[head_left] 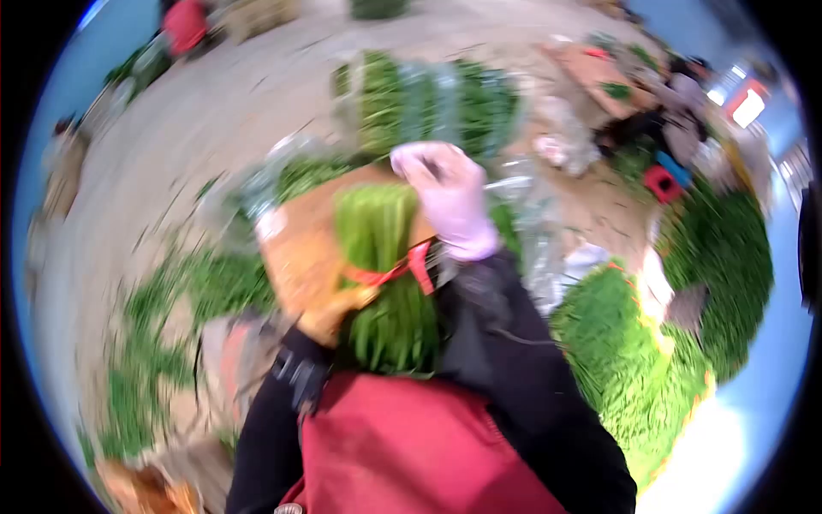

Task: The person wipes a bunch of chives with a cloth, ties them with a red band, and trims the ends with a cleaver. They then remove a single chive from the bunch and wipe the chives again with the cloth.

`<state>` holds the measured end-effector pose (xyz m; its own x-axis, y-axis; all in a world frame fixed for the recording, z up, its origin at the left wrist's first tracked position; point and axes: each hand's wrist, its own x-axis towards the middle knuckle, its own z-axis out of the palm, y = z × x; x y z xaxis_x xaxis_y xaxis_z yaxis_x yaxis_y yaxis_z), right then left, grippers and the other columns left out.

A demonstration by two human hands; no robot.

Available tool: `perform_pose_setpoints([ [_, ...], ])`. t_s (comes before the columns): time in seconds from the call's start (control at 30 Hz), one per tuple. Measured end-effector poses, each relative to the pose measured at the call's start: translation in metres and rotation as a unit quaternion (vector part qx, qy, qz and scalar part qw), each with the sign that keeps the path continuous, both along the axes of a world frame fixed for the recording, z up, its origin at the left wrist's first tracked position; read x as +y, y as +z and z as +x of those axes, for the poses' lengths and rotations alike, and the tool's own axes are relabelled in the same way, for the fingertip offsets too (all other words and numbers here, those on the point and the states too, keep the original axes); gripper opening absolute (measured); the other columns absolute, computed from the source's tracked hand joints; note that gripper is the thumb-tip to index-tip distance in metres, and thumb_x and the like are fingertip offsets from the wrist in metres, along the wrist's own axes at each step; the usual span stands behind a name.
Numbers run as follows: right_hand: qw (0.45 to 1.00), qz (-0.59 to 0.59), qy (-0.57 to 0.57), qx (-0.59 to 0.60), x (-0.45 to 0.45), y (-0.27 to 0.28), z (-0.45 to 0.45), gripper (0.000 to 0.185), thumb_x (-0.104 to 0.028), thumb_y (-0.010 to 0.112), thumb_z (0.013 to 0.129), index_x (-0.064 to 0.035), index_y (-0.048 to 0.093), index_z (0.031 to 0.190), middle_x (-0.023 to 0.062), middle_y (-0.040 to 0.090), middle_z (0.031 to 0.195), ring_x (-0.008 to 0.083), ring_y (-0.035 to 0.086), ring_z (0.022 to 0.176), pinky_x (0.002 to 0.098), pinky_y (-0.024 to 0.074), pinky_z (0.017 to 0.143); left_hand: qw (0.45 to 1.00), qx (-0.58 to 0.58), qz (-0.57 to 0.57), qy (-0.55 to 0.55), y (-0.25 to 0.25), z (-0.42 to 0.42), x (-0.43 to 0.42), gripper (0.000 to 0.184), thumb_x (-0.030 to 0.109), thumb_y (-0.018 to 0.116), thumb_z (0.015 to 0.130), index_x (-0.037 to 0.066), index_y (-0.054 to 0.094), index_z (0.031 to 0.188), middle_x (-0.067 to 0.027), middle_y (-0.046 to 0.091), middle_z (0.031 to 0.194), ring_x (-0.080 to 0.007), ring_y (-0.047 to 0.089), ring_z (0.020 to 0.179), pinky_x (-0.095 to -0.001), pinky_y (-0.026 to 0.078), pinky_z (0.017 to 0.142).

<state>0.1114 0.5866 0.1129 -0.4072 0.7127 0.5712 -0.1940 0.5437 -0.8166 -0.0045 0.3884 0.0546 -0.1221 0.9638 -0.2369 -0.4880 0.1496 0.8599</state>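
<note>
A bundle of long green chives (377, 218) lies over a brown board (295, 257) in front of me, its lower end hanging toward my lap. Around its middle runs a red tie strip (390, 274), with a loop standing out on the right side. My left hand (332, 315), in an orange-yellow glove, is closed against the left side of the bundle at the strip. Raised above the board's right edge is my right hand (449, 195), in a pale pink glove. Its fingers are curled together, and motion blur hides what they hold, if anything.
Plastic-wrapped chives (419, 103) lie beyond the board. Loose greens (223, 283) cover the floor at left. Large green heaps (616, 343) stand at right, near a red crate (662, 182). Another person (681, 111) sits by a second board (591, 77) at the far right.
</note>
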Motion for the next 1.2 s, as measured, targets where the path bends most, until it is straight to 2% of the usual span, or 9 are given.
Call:
perform_pose_setpoints([
  [0.17, 0.984, -0.104, 0.055, 0.136, 0.021, -0.015, 0.021, 0.019, -0.009, 0.063, 0.093, 0.0000, 0.065, 0.110, 0.0062, 0.067, 0.097, 0.0149, 0.063, 0.091, 0.0278, 0.0516, 0.085, 0.995, 0.059, 0.073, 0.046, -0.011, -0.004, 0.017, 0.082, 0.021, 0.075, 0.067, 0.000, 0.042, 0.138, -0.0111, 0.060, 0.123, -0.0239, 0.061, 0.109, -0.0360, 0.050, 0.092],
  [0.23, 0.874, -0.362, 0.297, 0.129, -0.016, -0.063, 0.032, 0.073, -0.023, 0.069, 0.091, -0.0005, 0.029, 0.147, 0.0162, 0.046, 0.141, 0.0238, 0.051, 0.123, 0.0335, 0.0450, 0.100, 0.991, 0.066, 0.084, 0.081, 0.001, -0.004, 0.020, 0.082, 0.033, 0.076, 0.071, 0.003, 0.041, 0.139, -0.0118, 0.059, 0.126, -0.0240, 0.064, 0.105, -0.0329, 0.056, 0.081],
  [0.3, 0.979, -0.034, 0.166, -0.114, -0.051, -0.061, 0.054, 0.103, -0.045, 0.073, 0.084, -0.0019, 0.010, 0.153, 0.0208, 0.024, 0.156, 0.0311, 0.028, 0.143, 0.0413, 0.0270, 0.115, 0.982, 0.059, 0.125, 0.129, -0.005, -0.018, 0.032, 0.080, 0.036, 0.077, 0.074, 0.003, 0.041, 0.138, -0.0125, 0.060, 0.124, -0.0251, 0.065, 0.103, -0.0356, 0.056, 0.083],
  [0.37, 0.969, -0.079, 0.195, -0.133, -0.078, -0.085, 0.047, 0.125, -0.065, 0.073, 0.071, 0.0011, 0.004, 0.153, 0.0240, 0.017, 0.157, 0.0327, 0.012, 0.148, 0.0397, 0.0142, 0.118, 0.972, 0.032, 0.174, 0.154, 0.011, -0.022, 0.047, 0.076, 0.038, 0.076, 0.078, 0.003, 0.043, 0.136, -0.0134, 0.061, 0.122, -0.0258, 0.065, 0.103, -0.0379, 0.057, 0.085],
  [0.47, 0.981, -0.039, 0.113, -0.153, -0.086, -0.083, 0.025, 0.123, -0.059, 0.080, 0.067, 0.0040, 0.014, 0.150, 0.0250, 0.025, 0.153, 0.0328, 0.021, 0.145, 0.0411, 0.0196, 0.118, 0.962, 0.029, 0.157, 0.223, 0.034, -0.010, 0.066, 0.050, 0.027, 0.064, 0.088, 0.002, 0.051, 0.130, -0.0111, 0.063, 0.116, -0.0240, 0.064, 0.102, -0.0385, 0.054, 0.086],
  [0.6, 0.948, -0.208, 0.223, -0.087, -0.066, -0.073, 0.017, 0.095, -0.011, 0.076, 0.073, -0.0061, 0.022, 0.151, 0.0167, 0.048, 0.141, 0.0266, 0.048, 0.129, 0.0365, 0.0398, 0.107, 0.938, 0.233, 0.092, 0.239, 0.047, -0.006, 0.069, 0.050, 0.016, 0.068, 0.086, 0.005, 0.052, 0.131, -0.0030, 0.062, 0.113, -0.0125, 0.057, 0.103, -0.0309, 0.046, 0.091],
  [0.7, 0.937, -0.287, 0.193, 0.043, -0.078, -0.070, 0.021, 0.090, 0.009, 0.070, 0.071, -0.0061, 0.027, 0.149, 0.0083, 0.055, 0.133, 0.0163, 0.055, 0.118, 0.0317, 0.0453, 0.100, 0.977, 0.055, 0.145, 0.149, 0.069, -0.002, 0.061, 0.065, 0.012, 0.075, 0.083, 0.006, 0.042, 0.138, -0.0049, 0.057, 0.127, -0.0156, 0.055, 0.114, -0.0318, 0.044, 0.099],
  [1.13, 0.857, -0.420, 0.298, 0.019, -0.070, -0.110, 0.031, 0.066, 0.005, 0.075, 0.077, -0.0007, 0.043, 0.136, 0.0080, 0.061, 0.119, 0.0174, 0.062, 0.104, 0.0328, 0.0528, 0.090, 0.983, 0.091, 0.142, -0.070, -0.013, -0.081, 0.033, 0.113, 0.071, 0.066, 0.074, 0.005, 0.019, 0.153, -0.0093, 0.030, 0.155, -0.0221, 0.026, 0.143, -0.0383, 0.023, 0.115],
  [1.2, 0.839, -0.442, 0.318, 0.018, -0.070, -0.111, 0.029, 0.063, 0.002, 0.073, 0.079, -0.0010, 0.044, 0.135, 0.0079, 0.062, 0.117, 0.0180, 0.063, 0.102, 0.0334, 0.0543, 0.087, 0.989, 0.046, 0.136, -0.023, -0.024, -0.058, 0.026, 0.108, 0.069, 0.073, 0.069, 0.005, 0.035, 0.147, -0.0068, 0.049, 0.140, -0.0185, 0.047, 0.127, -0.0346, 0.037, 0.106],
])
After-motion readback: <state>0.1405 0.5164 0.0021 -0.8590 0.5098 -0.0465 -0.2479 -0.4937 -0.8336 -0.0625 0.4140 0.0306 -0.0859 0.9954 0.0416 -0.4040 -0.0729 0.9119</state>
